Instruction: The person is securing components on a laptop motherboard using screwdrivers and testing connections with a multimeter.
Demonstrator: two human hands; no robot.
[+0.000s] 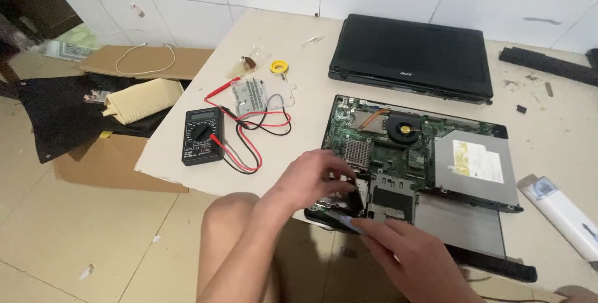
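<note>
An opened laptop base (473, 213) lies on a board, its green circuit board (398, 153), round fan (405, 130) and silver optical drive (476, 163) exposed. My left hand (311, 178) rests on the base's near left corner, fingers curled on a small black part (355, 202). Just below it, my right hand (411, 253) pinches a thin blue-tipped tool (346, 222) against the same corner.
A closed black laptop (411, 57) sits behind the base. A black multimeter (202, 135) with red and black leads (249, 144), a clear screw box (249, 95) and a yellow tape roll (280, 66) lie to the left. A white tube (564, 216) is at right, cardboard boxes (118, 163) at left.
</note>
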